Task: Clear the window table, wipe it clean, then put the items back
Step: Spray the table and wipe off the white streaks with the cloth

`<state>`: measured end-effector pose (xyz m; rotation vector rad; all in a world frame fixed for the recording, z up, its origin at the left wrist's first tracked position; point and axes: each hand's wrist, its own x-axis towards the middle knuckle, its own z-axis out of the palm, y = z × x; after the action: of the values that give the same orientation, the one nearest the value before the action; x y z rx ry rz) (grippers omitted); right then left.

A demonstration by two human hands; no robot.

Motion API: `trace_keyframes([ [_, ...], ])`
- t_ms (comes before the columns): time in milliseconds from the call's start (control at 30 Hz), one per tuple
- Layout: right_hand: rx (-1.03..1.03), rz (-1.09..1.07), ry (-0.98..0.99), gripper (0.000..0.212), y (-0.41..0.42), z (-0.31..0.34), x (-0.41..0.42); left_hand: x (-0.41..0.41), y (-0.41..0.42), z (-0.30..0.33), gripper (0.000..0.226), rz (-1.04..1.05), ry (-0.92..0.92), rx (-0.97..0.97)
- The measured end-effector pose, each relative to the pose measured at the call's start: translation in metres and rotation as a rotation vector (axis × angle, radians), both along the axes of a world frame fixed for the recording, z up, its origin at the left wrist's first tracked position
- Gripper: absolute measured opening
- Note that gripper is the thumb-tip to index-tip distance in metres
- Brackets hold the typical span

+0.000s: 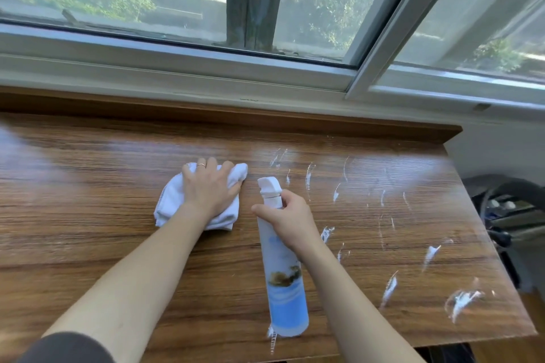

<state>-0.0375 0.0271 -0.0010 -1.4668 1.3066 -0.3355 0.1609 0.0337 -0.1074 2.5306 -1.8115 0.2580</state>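
Left hand presses flat on cloth; right hand grips bottle. Wipe foam streaks rightward across tabletop in overlapping passes.

Left hand hides the middle of the white cloth. Right hand covers the spray bottle neck; label print illegible. Table cut off at left edge. Dark objects beyond its right edge indistinct.

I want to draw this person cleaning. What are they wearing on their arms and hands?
Both forearms are bare, no gloves. The left hand has a thin ring on one finger. A dark sleeve covers the left upper arm. The right hand wears nothing visible.
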Motion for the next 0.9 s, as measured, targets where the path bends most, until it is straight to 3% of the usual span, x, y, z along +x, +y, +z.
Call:
trace_keyframes([
  [333, 0.003, 0.045, 0.033, 0.025, -0.023, 0.002, 0.021, -0.051, 0.071, -0.006, 0.030, 0.116, 0.034, -0.157],
  [633, 0.032, 0.074, 0.032, 0.022, -0.042, 0.001, 0.031, -0.036, 0.049, -0.009, 0.037, 0.047, 0.050, -0.161],
  [900, 0.046, 0.056, 0.021, 0.025, -0.043, -0.002, 0.014, 0.001, -0.022, -0.004, 0.043, 0.060, 0.035, -0.099],
])
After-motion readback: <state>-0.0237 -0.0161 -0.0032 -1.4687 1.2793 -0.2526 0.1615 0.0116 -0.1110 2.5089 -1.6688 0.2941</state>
